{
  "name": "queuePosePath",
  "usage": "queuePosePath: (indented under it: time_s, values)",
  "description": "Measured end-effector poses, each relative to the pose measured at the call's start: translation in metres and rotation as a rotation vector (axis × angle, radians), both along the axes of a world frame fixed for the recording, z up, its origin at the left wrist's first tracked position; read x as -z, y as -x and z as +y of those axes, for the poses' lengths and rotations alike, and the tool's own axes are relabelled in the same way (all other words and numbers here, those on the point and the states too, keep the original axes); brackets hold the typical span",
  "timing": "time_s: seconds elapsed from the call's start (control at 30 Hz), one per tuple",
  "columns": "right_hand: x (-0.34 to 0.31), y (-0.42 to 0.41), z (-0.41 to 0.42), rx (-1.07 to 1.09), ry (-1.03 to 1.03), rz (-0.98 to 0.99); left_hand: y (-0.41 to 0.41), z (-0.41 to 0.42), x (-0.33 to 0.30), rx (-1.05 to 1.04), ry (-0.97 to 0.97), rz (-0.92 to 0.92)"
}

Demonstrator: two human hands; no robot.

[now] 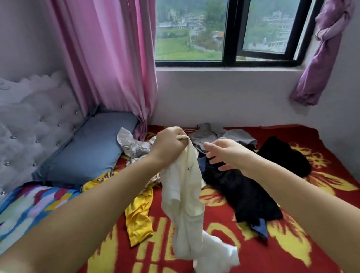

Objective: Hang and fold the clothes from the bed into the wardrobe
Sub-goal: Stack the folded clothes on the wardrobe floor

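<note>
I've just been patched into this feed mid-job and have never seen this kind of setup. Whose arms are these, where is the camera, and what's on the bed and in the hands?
There is no machine here. A person wears one wide-angle camera on the head, looking forward and down, so the two bare arms are their own. This single picture is that head view.

The left hand grips a cream garment by one end, so it hangs down over the bed. The right hand is open, fingers spread, near the garment but holding nothing.

On the red and yellow blanket lie a yellow top, a dark heap of clothes, grey clothes and a pale crumpled piece beside a blue pillow. A window is behind. No wardrobe is in view.
</note>
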State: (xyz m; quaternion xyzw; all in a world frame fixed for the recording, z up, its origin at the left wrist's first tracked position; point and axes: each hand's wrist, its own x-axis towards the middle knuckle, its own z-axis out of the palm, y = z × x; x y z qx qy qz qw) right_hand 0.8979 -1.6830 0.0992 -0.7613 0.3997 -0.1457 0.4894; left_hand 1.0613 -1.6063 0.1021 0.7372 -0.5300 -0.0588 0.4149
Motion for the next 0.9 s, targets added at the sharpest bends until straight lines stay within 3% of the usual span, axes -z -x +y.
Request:
queuePosePath:
  time_s: [0.13, 0.23, 0.33, 0.43, 0.57, 0.6, 0.73, 0.83, 0.9]
  values:
    - [-0.020, -0.015, 0.028, -0.101, -0.180, -0.098, 0.004, -0.009, -0.025, -0.003, -0.155, 0.381]
    - [-0.026, -0.024, 0.036, -0.232, 0.096, -0.033, 0.011, -0.004, -0.046, 0.083, -0.195, 0.815]
    - [-0.034, -0.028, 0.028, -0.171, 0.375, -0.060, 0.007, 0.004, -0.054, 0.201, -0.189, 0.947]
    - [-0.052, -0.028, 0.018, -0.214, 0.426, 0.033, -0.004, 0.013, -0.060, 0.246, -0.149, 0.857]
    - [-0.090, -0.025, 0.001, -0.271, 0.517, 0.174, -0.018, 0.023, -0.068, 0.285, -0.227, 0.152]
    - [-0.101, -0.022, -0.002, -0.311, 0.542, 0.189, -0.019, 0.025, -0.068, 0.324, -0.250, 0.047]
    - [-0.139, -0.008, -0.006, -0.465, 0.403, 0.093, -0.006, 0.029, -0.068, 0.566, -0.190, 0.134]
    - [-0.155, 0.005, -0.013, -0.487, 0.331, 0.002, 0.001, 0.026, -0.061, 0.536, -0.058, 0.352]
    - [-0.163, 0.019, -0.023, -0.433, 0.303, -0.115, -0.005, 0.027, -0.054, 0.498, -0.065, 0.397]
